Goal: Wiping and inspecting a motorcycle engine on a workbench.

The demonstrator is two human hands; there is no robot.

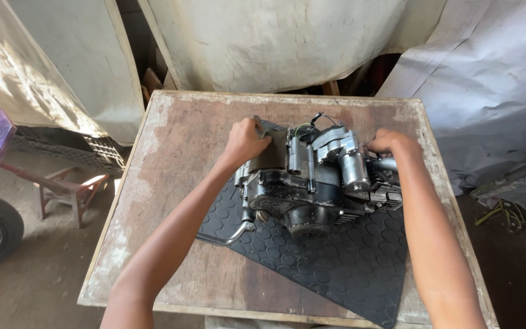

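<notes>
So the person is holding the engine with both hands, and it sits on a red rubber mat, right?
Not quite. The head view shows both hands, left and right, gripping the engine, but the rubber mat under it is black, not red. It lies on the wooden table.

I am gripping a small motorcycle engine (318,183), a grimy block of grey and black metal, at both of its far ends. It is sitting on the black honeycomb-patterned rubber mat (342,262), its shiny cylindrical starter motor (354,167) facing up and a bent lever (235,234) sticking out low towards me.
</notes>
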